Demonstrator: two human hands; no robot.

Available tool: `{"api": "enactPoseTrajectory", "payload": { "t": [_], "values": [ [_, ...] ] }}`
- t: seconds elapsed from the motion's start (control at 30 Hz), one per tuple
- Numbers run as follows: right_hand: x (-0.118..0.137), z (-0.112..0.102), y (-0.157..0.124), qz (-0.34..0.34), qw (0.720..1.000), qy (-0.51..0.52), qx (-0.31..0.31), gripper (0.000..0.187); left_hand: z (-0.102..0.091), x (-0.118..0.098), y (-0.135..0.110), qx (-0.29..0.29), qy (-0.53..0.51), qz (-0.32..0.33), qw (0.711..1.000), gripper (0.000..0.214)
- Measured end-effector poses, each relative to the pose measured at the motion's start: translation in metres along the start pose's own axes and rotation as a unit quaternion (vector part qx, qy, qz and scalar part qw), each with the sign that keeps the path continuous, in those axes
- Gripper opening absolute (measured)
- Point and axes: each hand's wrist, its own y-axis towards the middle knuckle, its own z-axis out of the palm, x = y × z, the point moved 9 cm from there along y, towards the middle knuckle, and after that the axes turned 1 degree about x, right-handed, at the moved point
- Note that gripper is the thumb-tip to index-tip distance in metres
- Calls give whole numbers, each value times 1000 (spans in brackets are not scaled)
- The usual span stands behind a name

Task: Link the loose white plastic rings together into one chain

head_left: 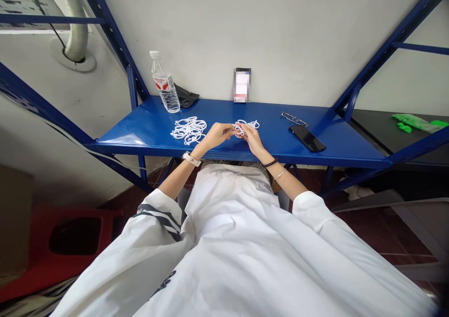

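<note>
My left hand (220,133) and my right hand (251,135) meet above the front part of the blue table (147,130). Between them is a thin white loop (239,129), pinched by the fingers of both hands. Whether it is cord or plastic is too small to tell. A tangled pile of similar white loops (189,129) lies left of my left hand. More white loops (255,124) rest on the table just behind my right hand, which partly hides them.
A water bottle (165,85) stands at the back left beside a black pouch (186,96). An upright phone with a blurred screen (242,85) leans on the wall. Eyeglasses (294,119) and a black phone (307,138) lie to the right. Blue metal posts (119,41) frame both ends.
</note>
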Motion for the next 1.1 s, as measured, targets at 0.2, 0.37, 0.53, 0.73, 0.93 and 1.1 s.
{"api": "enactPoseTrajectory", "payload": {
  "t": [0.2, 0.37, 0.53, 0.73, 0.93, 1.1],
  "values": [
    [6, 2, -3, -23, 1000, -14, -5, 49, -11, 12, 0, -52, 22, -40, 998, 23],
    [9, -2, -4, -32, 999, -16, -19, 47, -7, 17, -1, -42, 38, -49, 997, 27],
    [9, -1, -5, -20, 1000, 4, -7, 42, 8, 27, -1, 32, -11, -70, 997, 37],
    [10, 6, -5, -17, 999, 35, 29, 40, 22, 27, -3, 55, -98, -58, 992, 38],
    [4, 6, -5, 15, 999, 33, 33, 34, 26, 22, -5, 48, -73, -60, 994, 31],
    [4, 8, -4, 2, 997, 51, 57, 35, 25, 18, -4, 50, -30, -36, 998, 29]
  ]
}}
